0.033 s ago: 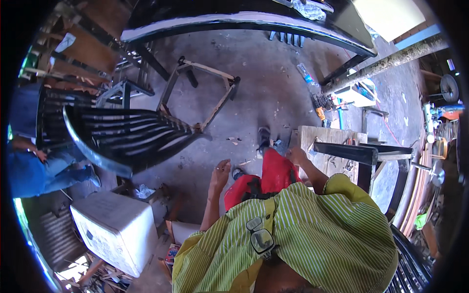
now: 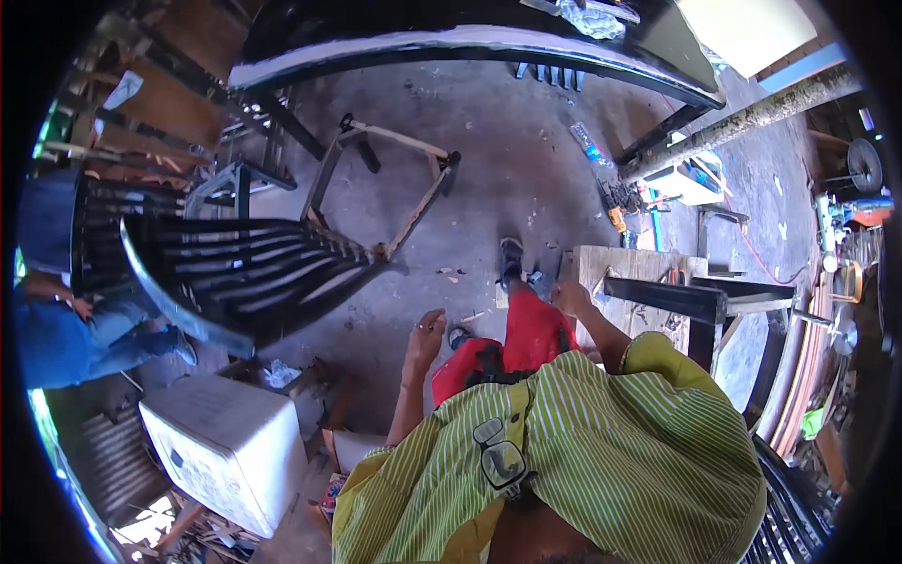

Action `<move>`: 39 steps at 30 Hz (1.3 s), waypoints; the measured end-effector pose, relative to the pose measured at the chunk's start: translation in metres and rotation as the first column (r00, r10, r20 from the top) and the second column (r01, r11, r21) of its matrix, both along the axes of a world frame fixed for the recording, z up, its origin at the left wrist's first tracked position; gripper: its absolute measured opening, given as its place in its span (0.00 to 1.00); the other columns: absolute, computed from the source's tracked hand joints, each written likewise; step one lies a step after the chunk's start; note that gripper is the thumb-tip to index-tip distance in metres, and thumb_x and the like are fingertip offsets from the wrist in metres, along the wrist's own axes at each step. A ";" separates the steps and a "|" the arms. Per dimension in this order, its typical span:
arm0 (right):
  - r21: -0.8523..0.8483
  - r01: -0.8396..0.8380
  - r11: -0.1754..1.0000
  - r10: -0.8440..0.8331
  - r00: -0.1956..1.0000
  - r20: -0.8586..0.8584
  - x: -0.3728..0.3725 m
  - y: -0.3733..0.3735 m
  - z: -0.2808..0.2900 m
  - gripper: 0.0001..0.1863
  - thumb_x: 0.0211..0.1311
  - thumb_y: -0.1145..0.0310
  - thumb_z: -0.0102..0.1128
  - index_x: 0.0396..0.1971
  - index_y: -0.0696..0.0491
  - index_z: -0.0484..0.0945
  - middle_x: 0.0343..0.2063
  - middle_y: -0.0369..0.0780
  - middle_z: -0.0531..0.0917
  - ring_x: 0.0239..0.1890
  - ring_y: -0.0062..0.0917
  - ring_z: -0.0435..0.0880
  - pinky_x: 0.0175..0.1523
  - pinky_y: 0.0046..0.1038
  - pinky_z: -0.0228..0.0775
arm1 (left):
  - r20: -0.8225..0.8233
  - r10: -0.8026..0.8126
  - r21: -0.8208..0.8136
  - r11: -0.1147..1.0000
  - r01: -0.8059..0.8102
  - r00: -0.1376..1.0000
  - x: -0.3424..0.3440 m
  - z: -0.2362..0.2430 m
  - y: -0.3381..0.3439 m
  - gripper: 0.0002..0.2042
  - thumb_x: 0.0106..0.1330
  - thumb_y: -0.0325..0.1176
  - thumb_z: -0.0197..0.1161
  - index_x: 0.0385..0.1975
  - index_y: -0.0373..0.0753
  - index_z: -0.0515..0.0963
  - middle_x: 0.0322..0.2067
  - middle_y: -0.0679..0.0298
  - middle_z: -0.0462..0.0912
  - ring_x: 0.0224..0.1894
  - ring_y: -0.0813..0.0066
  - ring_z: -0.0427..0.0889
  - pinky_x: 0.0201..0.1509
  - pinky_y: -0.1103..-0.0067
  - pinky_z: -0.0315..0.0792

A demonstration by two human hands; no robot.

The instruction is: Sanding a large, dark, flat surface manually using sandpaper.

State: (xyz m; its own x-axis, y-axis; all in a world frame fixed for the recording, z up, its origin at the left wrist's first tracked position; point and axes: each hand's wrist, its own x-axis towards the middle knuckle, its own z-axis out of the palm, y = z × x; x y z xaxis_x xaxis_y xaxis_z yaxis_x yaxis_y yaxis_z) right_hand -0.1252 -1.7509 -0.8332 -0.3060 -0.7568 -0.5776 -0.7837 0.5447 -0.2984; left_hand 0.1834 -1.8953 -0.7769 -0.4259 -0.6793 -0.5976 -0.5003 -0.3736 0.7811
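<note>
Step in hand: judged from posture, walking or standing between operations; no handling of a part is visible. Left hand [image 2: 428, 331]: fingers loosely curled and apart, no object seen in them. Right hand [image 2: 570, 298]: fingers partly bent; whether they close on anything, or touch the bench, cannot be told.

The wooden bench [image 2: 609, 262] is just to the right of the right hand, with a black wooden frame [image 2: 662, 296] above it. The black slatted chair [image 2: 240, 273], its seat frame open, is ahead and to the left of the left hand, well apart from it.

Next move, as a judgement: gripping the chair would call for a forward-left reach; gripping the frame, a shorter rightward one.

Markings: the white box [image 2: 221, 461], behind and left of the left hand, bears dark print, too blurred to read. The bottle [image 2: 586, 141], far ahead of the right hand, has a blue label, likewise unreadable.
</note>
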 end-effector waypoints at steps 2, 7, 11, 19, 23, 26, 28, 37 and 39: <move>-0.064 0.116 0.991 -0.118 0.992 -0.033 -0.023 -0.035 0.004 0.12 0.51 0.60 0.47 0.27 0.51 0.77 0.28 0.47 0.77 0.32 0.40 0.76 0.38 0.38 0.68 | -0.026 -0.055 -0.013 0.998 0.055 0.998 -0.022 -0.006 -0.017 0.18 0.59 0.40 0.50 0.45 0.36 0.69 0.31 0.66 0.75 0.30 0.79 0.72 0.32 0.84 0.66; -0.227 0.324 0.918 -0.354 0.929 -0.110 -0.106 -0.128 0.023 0.12 0.52 0.64 0.47 0.35 0.52 0.74 0.27 0.46 0.78 0.33 0.41 0.76 0.39 0.40 0.67 | 0.082 -0.033 -0.021 0.999 0.035 0.996 -0.091 -0.013 -0.063 0.16 0.59 0.39 0.50 0.44 0.37 0.70 0.28 0.64 0.75 0.29 0.78 0.73 0.31 0.83 0.67; -0.542 0.302 0.784 -0.325 0.944 0.056 -0.193 -0.187 0.057 0.13 0.52 0.66 0.47 0.39 0.51 0.71 0.29 0.45 0.78 0.33 0.41 0.76 0.39 0.38 0.67 | 0.032 0.027 0.073 0.997 -0.030 0.999 -0.166 -0.006 -0.114 0.16 0.59 0.38 0.49 0.45 0.37 0.69 0.25 0.62 0.75 0.28 0.78 0.73 0.31 0.82 0.67; -0.791 0.297 0.535 -0.386 0.919 0.083 -0.319 -0.271 0.100 0.21 0.48 0.75 0.45 0.45 0.45 0.69 0.37 0.42 0.75 0.37 0.36 0.75 0.39 0.33 0.67 | -0.040 0.075 -0.459 0.885 -0.085 0.996 -0.289 0.019 -0.256 0.15 0.61 0.30 0.48 0.47 0.36 0.64 0.39 0.53 0.72 0.35 0.67 0.72 0.37 0.74 0.67; -0.729 0.237 0.642 -0.341 0.940 0.006 -0.350 -0.310 0.124 0.22 0.44 0.76 0.46 0.45 0.49 0.68 0.41 0.45 0.73 0.46 0.37 0.70 0.47 0.32 0.66 | 0.171 0.170 -0.707 0.707 0.001 0.970 -0.339 0.047 -0.320 0.16 0.57 0.27 0.49 0.47 0.32 0.65 0.43 0.48 0.68 0.41 0.58 0.70 0.43 0.72 0.65; -0.706 0.242 0.665 -0.292 0.955 0.053 -0.365 -0.336 0.145 0.22 0.42 0.76 0.47 0.43 0.51 0.69 0.41 0.44 0.73 0.46 0.34 0.70 0.49 0.31 0.64 | 0.272 0.241 -0.906 0.390 0.163 0.932 -0.378 0.053 -0.362 0.17 0.56 0.28 0.49 0.46 0.32 0.66 0.42 0.48 0.68 0.45 0.54 0.66 0.47 0.66 0.63; -0.808 0.102 0.580 -0.194 0.981 -0.015 -0.376 -0.362 0.157 0.20 0.42 0.79 0.47 0.41 0.54 0.70 0.39 0.43 0.74 0.42 0.34 0.72 0.49 0.32 0.64 | 0.312 0.215 -0.919 0.316 0.237 0.925 -0.401 0.049 -0.392 0.17 0.56 0.28 0.50 0.48 0.36 0.65 0.46 0.51 0.66 0.49 0.55 0.64 0.50 0.65 0.62; -0.839 -0.097 0.536 -0.107 0.977 -0.182 -0.410 -0.436 0.166 0.18 0.48 0.76 0.51 0.43 0.53 0.70 0.37 0.46 0.72 0.39 0.39 0.71 0.43 0.34 0.66 | 0.537 0.102 -0.807 0.351 0.475 0.838 -0.490 0.035 -0.372 0.30 0.58 0.44 0.46 0.58 0.34 0.49 0.58 0.44 0.45 0.60 0.43 0.43 0.59 0.53 0.36; -0.818 -0.184 0.544 -0.034 0.970 -0.240 -0.419 -0.454 0.162 0.19 0.48 0.74 0.52 0.45 0.53 0.68 0.40 0.46 0.70 0.39 0.40 0.71 0.44 0.35 0.65 | 0.540 0.146 -0.798 0.403 0.449 0.829 -0.504 0.038 -0.359 0.31 0.58 0.44 0.46 0.57 0.32 0.48 0.58 0.44 0.44 0.60 0.43 0.42 0.59 0.51 0.33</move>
State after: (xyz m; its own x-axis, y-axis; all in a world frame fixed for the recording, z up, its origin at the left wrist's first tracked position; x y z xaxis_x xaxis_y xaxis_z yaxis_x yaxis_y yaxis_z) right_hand -0.5444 -2.2054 -0.6713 -0.2494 -0.8858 0.3914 -0.9077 0.0730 -0.4133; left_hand -0.3205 -2.2545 -0.7386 -0.4587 -0.8756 0.1516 -0.8429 0.4827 0.2377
